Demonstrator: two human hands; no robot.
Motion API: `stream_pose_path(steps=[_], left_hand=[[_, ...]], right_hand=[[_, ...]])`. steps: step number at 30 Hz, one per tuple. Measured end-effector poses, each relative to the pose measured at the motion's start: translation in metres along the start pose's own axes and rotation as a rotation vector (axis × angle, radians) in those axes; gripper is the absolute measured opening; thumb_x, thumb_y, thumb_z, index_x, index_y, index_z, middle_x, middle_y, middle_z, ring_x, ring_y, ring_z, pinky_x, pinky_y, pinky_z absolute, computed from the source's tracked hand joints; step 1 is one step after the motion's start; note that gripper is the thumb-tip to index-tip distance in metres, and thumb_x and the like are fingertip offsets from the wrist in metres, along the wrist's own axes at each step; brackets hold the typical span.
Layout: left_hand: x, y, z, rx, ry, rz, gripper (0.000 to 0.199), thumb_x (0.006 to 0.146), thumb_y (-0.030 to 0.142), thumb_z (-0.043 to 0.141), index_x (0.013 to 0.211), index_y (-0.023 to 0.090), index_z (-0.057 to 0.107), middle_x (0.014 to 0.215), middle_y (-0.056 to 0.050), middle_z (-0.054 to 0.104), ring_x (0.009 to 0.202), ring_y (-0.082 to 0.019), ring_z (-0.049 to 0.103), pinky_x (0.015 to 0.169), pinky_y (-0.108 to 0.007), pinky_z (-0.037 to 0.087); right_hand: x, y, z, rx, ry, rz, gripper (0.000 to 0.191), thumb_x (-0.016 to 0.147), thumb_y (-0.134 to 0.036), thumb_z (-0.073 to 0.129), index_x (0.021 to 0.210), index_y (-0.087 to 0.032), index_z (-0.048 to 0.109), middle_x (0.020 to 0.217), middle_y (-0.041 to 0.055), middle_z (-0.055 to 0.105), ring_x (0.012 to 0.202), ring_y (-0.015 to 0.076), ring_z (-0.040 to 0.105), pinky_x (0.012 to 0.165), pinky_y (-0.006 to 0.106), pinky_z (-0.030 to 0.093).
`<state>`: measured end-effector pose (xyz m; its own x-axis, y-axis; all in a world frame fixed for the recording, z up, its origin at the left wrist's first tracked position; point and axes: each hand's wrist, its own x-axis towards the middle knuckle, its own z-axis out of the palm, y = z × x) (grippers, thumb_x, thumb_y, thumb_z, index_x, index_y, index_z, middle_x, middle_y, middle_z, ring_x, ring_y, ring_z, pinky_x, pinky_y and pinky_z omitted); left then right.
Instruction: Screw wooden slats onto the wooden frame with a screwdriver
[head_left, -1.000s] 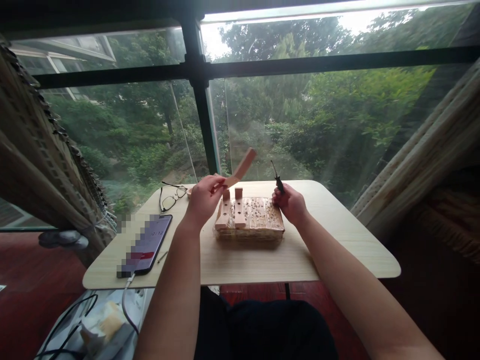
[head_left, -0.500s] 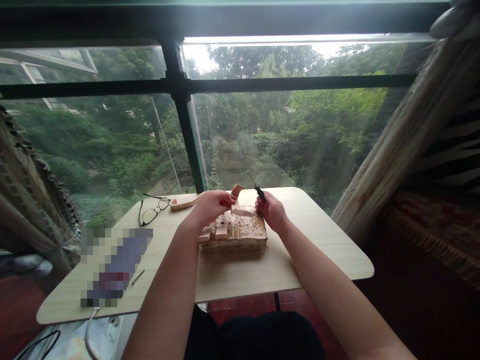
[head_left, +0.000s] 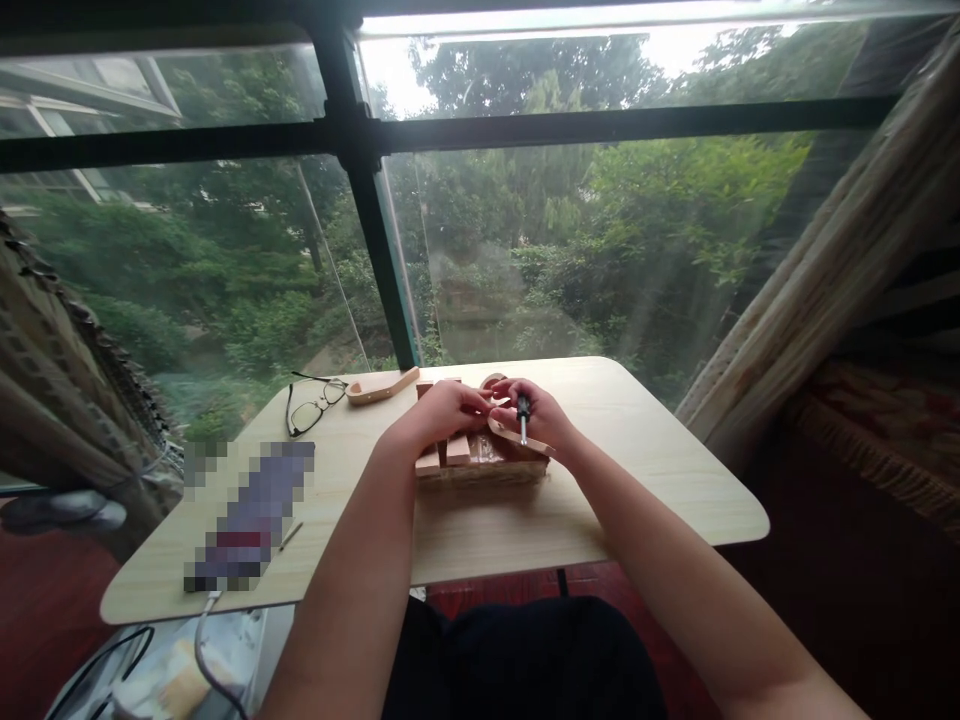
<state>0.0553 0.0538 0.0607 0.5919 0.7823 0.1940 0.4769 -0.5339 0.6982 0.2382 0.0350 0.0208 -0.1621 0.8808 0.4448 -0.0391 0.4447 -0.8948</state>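
My left hand (head_left: 448, 412) is closed, its fingertips pinching a curved wooden piece (head_left: 510, 434) above a plastic-wrapped block (head_left: 487, 473). My right hand (head_left: 541, 415) meets it there, fingers bent round a screwdriver (head_left: 523, 412) with a black handle. The metal shaft now points down toward me, and the right fingertips also touch the wooden piece. Just where the fingertips meet is partly hidden. Under and beside my left hand, a short wooden strip (head_left: 457, 450) and another wooden piece (head_left: 427, 462) lie on the left part of the block.
Behind my left hand lies another curved wooden piece (head_left: 382, 388), with eyeglasses (head_left: 309, 408) left of it. A blurred-out flat object (head_left: 255, 515) with a cable and a thin stick (head_left: 291, 536) are on the table's (head_left: 660, 490) left side. A window stands beyond the far edge.
My right hand has come left to meet my left hand at the wooden piece. The screwdriver has swung from pointing up and away to pointing down toward me. The view has tilted slightly.
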Motion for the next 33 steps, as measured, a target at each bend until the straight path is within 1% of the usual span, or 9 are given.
stream_pose_path(steps=[4, 10, 15, 17, 19, 21, 23, 29, 33], left_hand=[[0.002, 0.001, 0.002, 0.06, 0.0, 0.035, 0.023, 0.074, 0.023, 0.066, 0.093, 0.019, 0.079, 0.106, -0.007, 0.075, 0.105, -0.025, 0.065, 0.098, -0.035, 0.047], [-0.006, 0.003, 0.001, 0.134, -0.045, 0.032, 0.023, 0.082, 0.025, 0.057, 0.087, 0.021, 0.079, 0.12, -0.007, 0.069, 0.11, -0.026, 0.064, 0.101, -0.036, 0.046], [-0.012, 0.002, 0.003, 0.187, -0.049, 0.025, 0.03, 0.081, 0.016, 0.052, 0.093, 0.026, 0.078, 0.126, -0.001, 0.066, 0.135, -0.024, 0.044, 0.114, -0.035, 0.033], [-0.015, 0.003, 0.003, 0.195, -0.016, -0.034, 0.036, 0.08, 0.012, 0.05, 0.102, 0.025, 0.076, 0.126, -0.002, 0.067, 0.134, -0.024, 0.047, 0.113, -0.036, 0.034], [-0.019, 0.005, 0.003, 0.198, 0.039, -0.085, 0.042, 0.079, 0.009, 0.046, 0.109, 0.022, 0.074, 0.121, -0.004, 0.069, 0.122, -0.024, 0.057, 0.108, -0.035, 0.041], [-0.022, 0.008, 0.001, 0.203, 0.103, -0.103, 0.045, 0.077, 0.006, 0.045, 0.107, 0.02, 0.075, 0.115, -0.005, 0.072, 0.111, -0.023, 0.064, 0.102, -0.033, 0.046], [-0.024, 0.01, -0.001, 0.2, 0.132, -0.1, 0.044, 0.074, 0.004, 0.046, 0.101, 0.02, 0.077, 0.113, -0.004, 0.073, 0.109, -0.022, 0.065, 0.101, -0.032, 0.047], [-0.021, 0.004, 0.0, 0.116, 0.014, -0.038, 0.046, 0.079, 0.007, 0.043, 0.109, 0.022, 0.074, 0.117, -0.003, 0.071, 0.112, -0.021, 0.064, 0.105, -0.032, 0.044], [-0.02, 0.002, 0.002, 0.065, 0.025, -0.017, 0.047, 0.077, 0.006, 0.043, 0.106, 0.025, 0.075, 0.118, -0.001, 0.071, 0.113, -0.02, 0.063, 0.104, -0.03, 0.045]], right_hand=[[0.001, 0.004, -0.001, -0.061, -0.001, -0.042, 0.039, 0.061, -0.035, 0.08, 0.071, -0.024, 0.044, 0.103, 0.0048, 0.061, 0.101, 0.0218, 0.058, 0.086, 0.039, 0.047], [-0.003, 0.0, -0.007, -0.179, 0.019, -0.058, 0.032, 0.066, -0.032, 0.076, 0.074, -0.023, 0.046, 0.088, 0.0016, 0.058, 0.083, 0.017, 0.054, 0.079, 0.034, 0.043], [-0.001, 0.005, -0.011, -0.269, 0.086, -0.026, 0.028, 0.069, -0.034, 0.07, 0.073, -0.023, 0.045, 0.082, 0.0, 0.053, 0.075, 0.0151, 0.049, 0.074, 0.032, 0.04], [0.0, 0.009, -0.011, -0.27, 0.094, -0.021, 0.027, 0.069, -0.034, 0.069, 0.072, -0.023, 0.044, 0.087, 0.0016, 0.054, 0.08, 0.0166, 0.051, 0.077, 0.033, 0.04], [0.002, 0.011, -0.012, -0.265, 0.085, -0.009, 0.027, 0.067, -0.034, 0.069, 0.071, -0.023, 0.044, 0.091, 0.003, 0.056, 0.086, 0.0183, 0.052, 0.08, 0.034, 0.04], [0.002, 0.011, -0.012, -0.264, 0.074, 0.001, 0.027, 0.067, -0.033, 0.068, 0.069, -0.023, 0.043, 0.09, 0.0029, 0.056, 0.087, 0.0189, 0.053, 0.081, 0.034, 0.041], [0.001, 0.008, -0.012, -0.272, 0.061, 0.005, 0.026, 0.068, -0.032, 0.067, 0.069, -0.023, 0.043, 0.086, 0.002, 0.055, 0.085, 0.0186, 0.052, 0.079, 0.034, 0.041], [-0.004, -0.006, -0.008, -0.324, -0.098, 0.015, 0.031, 0.061, -0.03, 0.076, 0.066, -0.023, 0.046, 0.085, 0.0026, 0.065, 0.077, 0.0174, 0.053, 0.074, 0.033, 0.043], [-0.006, -0.011, -0.005, -0.351, -0.175, 0.011, 0.031, 0.069, -0.034, 0.072, 0.067, -0.023, 0.043, 0.089, 0.0049, 0.069, 0.082, 0.0194, 0.058, 0.076, 0.035, 0.045]])
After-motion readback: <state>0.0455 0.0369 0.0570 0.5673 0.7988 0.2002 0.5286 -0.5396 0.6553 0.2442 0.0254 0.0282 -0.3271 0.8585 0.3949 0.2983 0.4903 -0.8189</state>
